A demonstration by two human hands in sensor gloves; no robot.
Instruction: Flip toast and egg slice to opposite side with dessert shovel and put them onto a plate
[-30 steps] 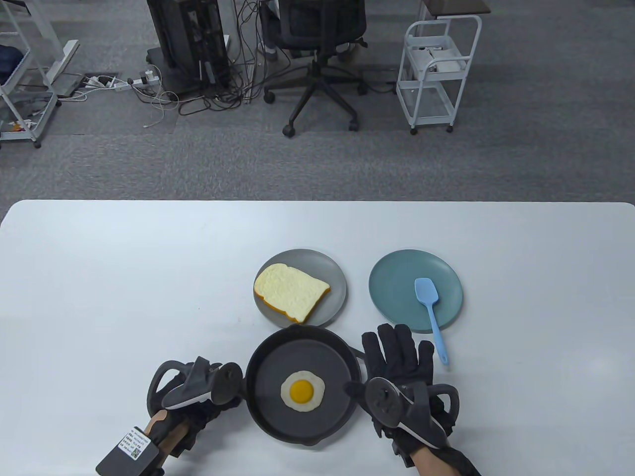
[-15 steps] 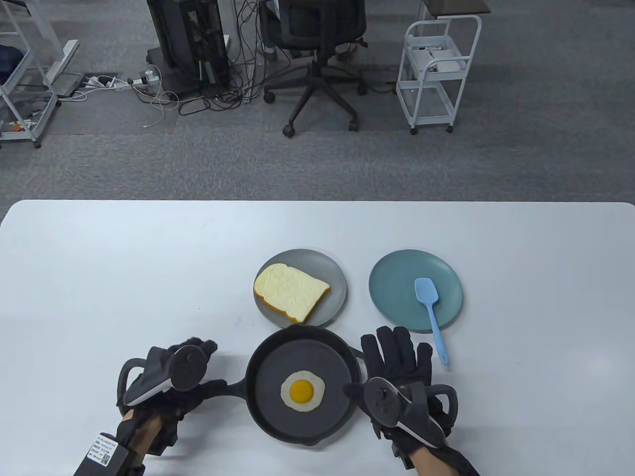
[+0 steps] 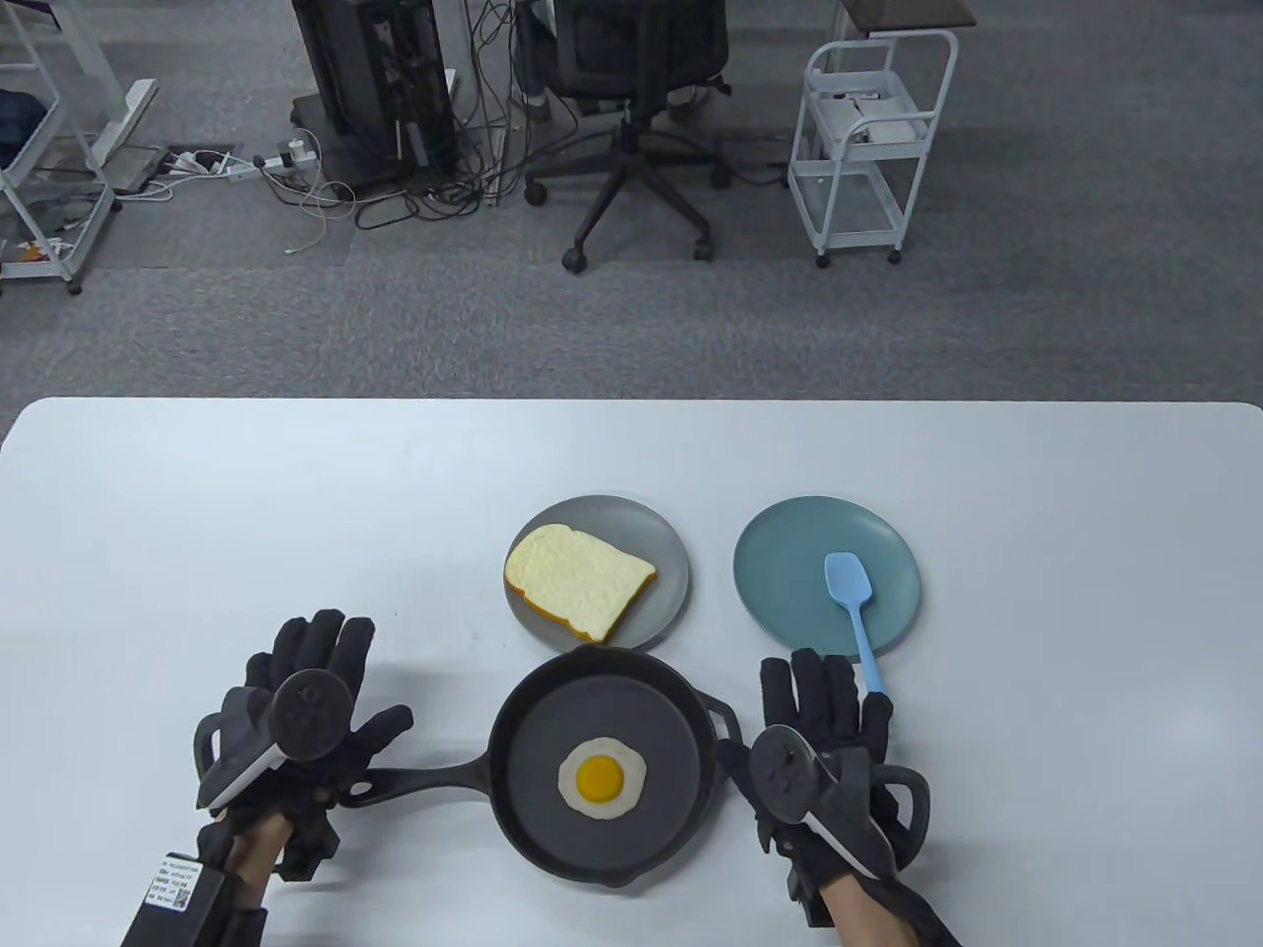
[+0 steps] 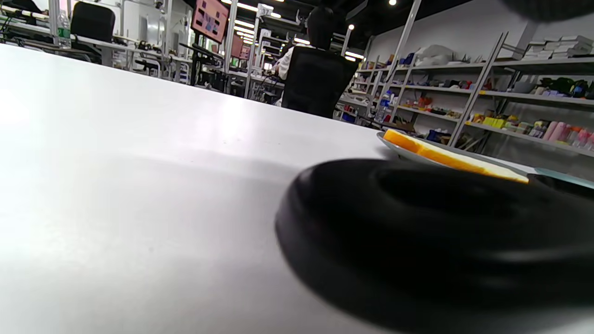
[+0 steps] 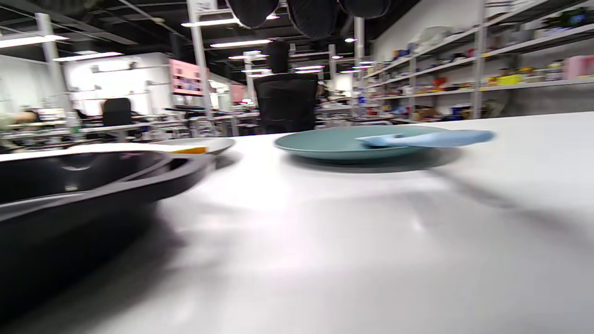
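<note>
A fried egg slice (image 3: pixel 602 777) lies yolk up in a black frying pan (image 3: pixel 553 710). The toast (image 3: pixel 577 580) rests on a grey plate (image 3: pixel 666 562) behind the pan. A light blue dessert shovel (image 3: pixel 851 602) lies with its blade on a teal plate (image 3: pixel 780 562). My left hand (image 3: pixel 316 671) is spread flat, its palm over the end of the pan handle (image 3: pixel 424 781). My right hand (image 3: pixel 824 700) lies straight-fingered right of the pan, its little finger over the tip of the shovel's handle. The right wrist view shows the shovel (image 5: pixel 427 138) on the teal plate (image 5: pixel 325 144).
The white table (image 3: pixel 296 513) ends in a far edge, with carpet, an office chair (image 3: pixel 631 118) and a white cart (image 3: pixel 868 148) beyond. In the left wrist view the pan's wall (image 4: pixel 441 241) fills the lower right, with the toast (image 4: pixel 445 157) behind it.
My left hand slid left off the pan handle and opened flat, uncovering the handle. My right hand shifted right, from the pan's rim onto the shovel handle's tip.
</note>
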